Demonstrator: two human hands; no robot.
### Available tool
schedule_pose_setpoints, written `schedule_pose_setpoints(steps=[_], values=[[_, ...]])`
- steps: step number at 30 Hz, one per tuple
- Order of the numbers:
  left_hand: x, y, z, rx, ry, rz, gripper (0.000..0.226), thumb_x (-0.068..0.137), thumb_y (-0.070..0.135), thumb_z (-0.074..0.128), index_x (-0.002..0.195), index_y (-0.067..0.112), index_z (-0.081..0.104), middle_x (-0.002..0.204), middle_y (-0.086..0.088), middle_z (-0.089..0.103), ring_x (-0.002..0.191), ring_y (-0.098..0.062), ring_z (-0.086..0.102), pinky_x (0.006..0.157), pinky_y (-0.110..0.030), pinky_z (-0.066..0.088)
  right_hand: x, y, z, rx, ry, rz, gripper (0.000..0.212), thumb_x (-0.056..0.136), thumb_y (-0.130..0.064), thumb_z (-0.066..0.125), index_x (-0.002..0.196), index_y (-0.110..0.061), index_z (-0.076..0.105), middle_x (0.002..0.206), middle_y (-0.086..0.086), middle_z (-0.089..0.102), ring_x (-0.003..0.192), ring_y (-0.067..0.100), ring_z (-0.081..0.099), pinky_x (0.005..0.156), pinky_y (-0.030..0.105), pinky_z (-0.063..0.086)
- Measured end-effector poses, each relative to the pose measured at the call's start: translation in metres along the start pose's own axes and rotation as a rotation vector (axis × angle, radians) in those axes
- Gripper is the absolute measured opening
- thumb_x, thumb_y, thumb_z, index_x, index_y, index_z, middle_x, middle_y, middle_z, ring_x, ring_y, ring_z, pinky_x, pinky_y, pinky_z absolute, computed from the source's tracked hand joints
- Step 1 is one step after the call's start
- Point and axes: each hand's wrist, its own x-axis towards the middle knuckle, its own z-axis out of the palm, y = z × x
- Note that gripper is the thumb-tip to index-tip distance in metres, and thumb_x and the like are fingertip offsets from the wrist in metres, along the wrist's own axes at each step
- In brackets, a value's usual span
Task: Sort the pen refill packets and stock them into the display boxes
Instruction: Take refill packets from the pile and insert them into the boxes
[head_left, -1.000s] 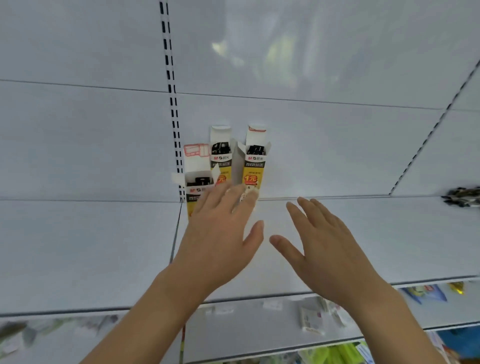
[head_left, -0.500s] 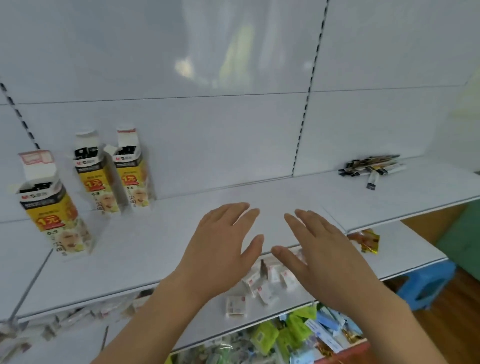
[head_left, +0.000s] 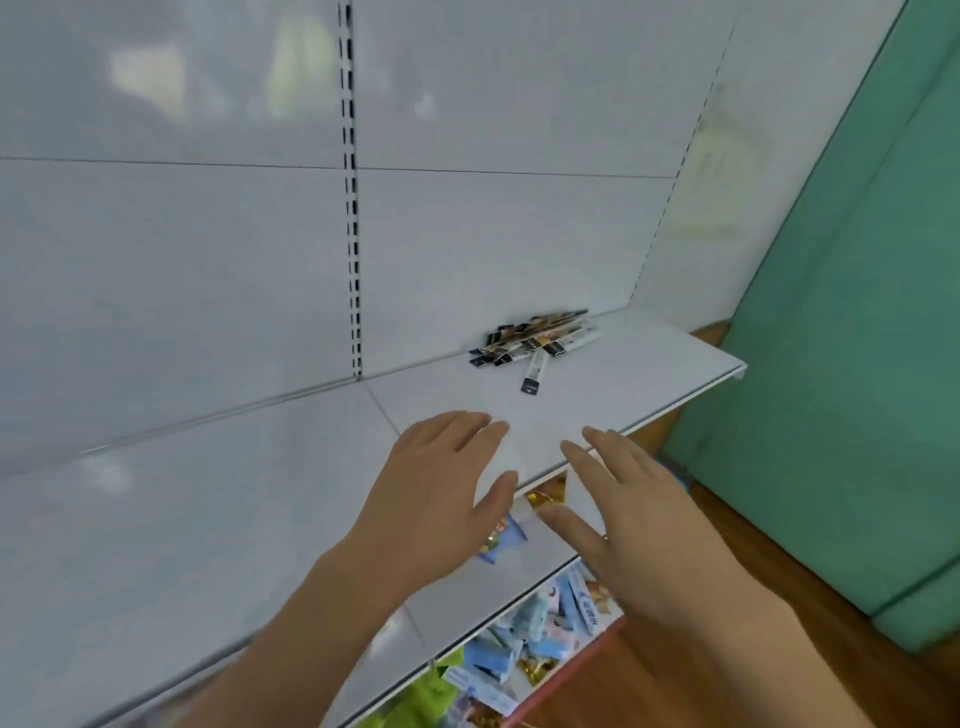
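A loose pile of pen refill packets, black, white and gold, lies at the back right of the white shelf. One packet sticks out toward the front. My left hand and my right hand hover side by side, palms down, in front of the pile over the shelf's front edge. Both have fingers straight and hold nothing. The display boxes are out of view.
A white back panel with a slotted upright rises behind the shelf. Lower shelves hold small colourful packets. A green wall and a wooden floor are to the right.
The view has swung right: the yellow display boxes have left the frame and the refill pile is now ahead. Both hands stay flat and empty, now nearer the pile.
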Motion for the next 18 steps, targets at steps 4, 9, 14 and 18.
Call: schedule_pose_setpoints(steps=[4, 9, 14, 18], values=[[0.057, 0.009, 0.034, -0.025, -0.013, 0.039, 0.058, 0.099, 0.053, 0.04, 0.142, 0.021, 0.063, 0.142, 0.001, 0.064, 0.133, -0.022, 0.057, 0.113, -0.042, 0.044, 0.037, 0.046, -0.011, -0.028, 0.029, 0.058, 0.081, 0.099, -0.078, 0.02, 0.167, -0.035, 0.013, 0.176, -0.007, 0.006, 0.162, 0.016, 0.002, 0.121, 0.026, -0.002], [0.114, 0.022, 0.067, -0.035, -0.051, 0.057, 0.058, 0.1, 0.053, 0.039, 0.143, 0.021, 0.061, 0.143, 0.002, 0.063, 0.134, -0.02, 0.055, 0.113, -0.041, 0.044, 0.074, 0.099, -0.002, 0.012, -0.03, 0.099, 0.087, 0.093, -0.083, 0.013, 0.167, -0.037, 0.011, 0.176, -0.008, 0.005, 0.163, 0.018, 0.002, 0.13, 0.037, 0.009], [0.163, 0.041, 0.102, -0.014, -0.083, 0.038, 0.059, 0.1, 0.055, 0.037, 0.146, 0.024, 0.058, 0.147, 0.004, 0.059, 0.138, -0.017, 0.05, 0.116, -0.036, 0.036, 0.11, 0.156, 0.011, 0.067, -0.035, 0.087, 0.093, 0.088, -0.086, 0.0, 0.167, -0.038, 0.009, 0.176, -0.008, 0.003, 0.163, 0.018, 0.0, 0.131, 0.039, 0.01], [0.202, 0.059, 0.137, 0.043, -0.082, -0.013, 0.059, 0.101, 0.056, 0.036, 0.148, 0.025, 0.056, 0.149, 0.006, 0.057, 0.139, -0.015, 0.048, 0.117, -0.033, 0.033, 0.144, 0.209, 0.021, 0.09, -0.04, 0.023, 0.082, 0.097, -0.08, 0.017, 0.167, -0.037, 0.008, 0.176, -0.008, 0.003, 0.163, 0.018, 0.0, 0.13, 0.038, 0.008]])
